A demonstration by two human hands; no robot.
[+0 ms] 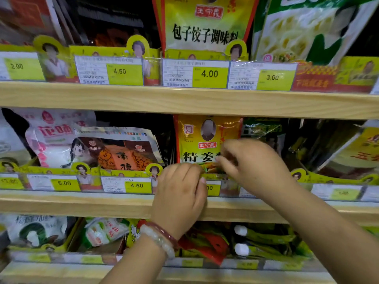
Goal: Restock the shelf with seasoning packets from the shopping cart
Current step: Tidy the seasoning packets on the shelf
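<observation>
From the head camera, the middle shelf (184, 208) ran across the frame, its front edge lined with price tags. A yellow ginger-powder packet (202, 140) stood upright behind that front rail, just right of the shelf's middle, between a brown-and-orange packet (123, 152) to its left and dark green packets (264, 132) to its right.

The left hand (180, 193), a bead bracelet (160, 236) on its wrist, lay against the front edge of the shelf with its fingers curled over the rail at the packet's lower left corner; whether they pinched the packet itself or only rested on the rail could not be told. The right hand (250, 165) was blurred, its fingers bent and seemingly nipping the packet's lower right edge. The shopping cart was not in view.

The packet appeared to be in the middle of being seated in its slot. The risk, as I judged it, was that the thin packet would slump forward over the rail once let go, since it stood tall with little shown behind to brace it. A careless pull by the left fingers could also dislodge the price tag (212, 188) half hidden beside them, and a push too far right could crumple the green packets.
</observation>
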